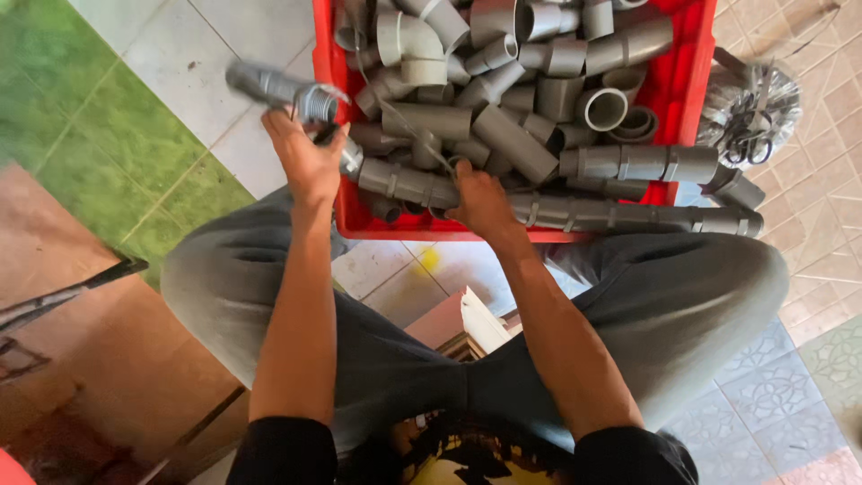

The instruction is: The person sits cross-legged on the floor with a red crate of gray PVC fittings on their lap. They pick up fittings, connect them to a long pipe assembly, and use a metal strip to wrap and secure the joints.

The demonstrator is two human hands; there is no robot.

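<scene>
A red plastic crate (682, 76) full of several grey pipe fittings and short pipes (503, 99) stands on the tiled floor in front of my knees. My left hand (305, 157) grips a grey threaded pipe piece (283, 90) held just outside the crate's left wall. My right hand (482, 199) reaches into the crate's near edge, fingers curled on a long grey jointed pipe (575, 211) that lies along the front wall and sticks out to the right.
A clear plastic bag with black scissors (750, 112) lies right of the crate. Green tiles (99, 135) cover the floor at left. A brown wooden board (90, 359) sits at lower left. My grey-trousered legs (664, 305) flank a small wooden stool (467, 328).
</scene>
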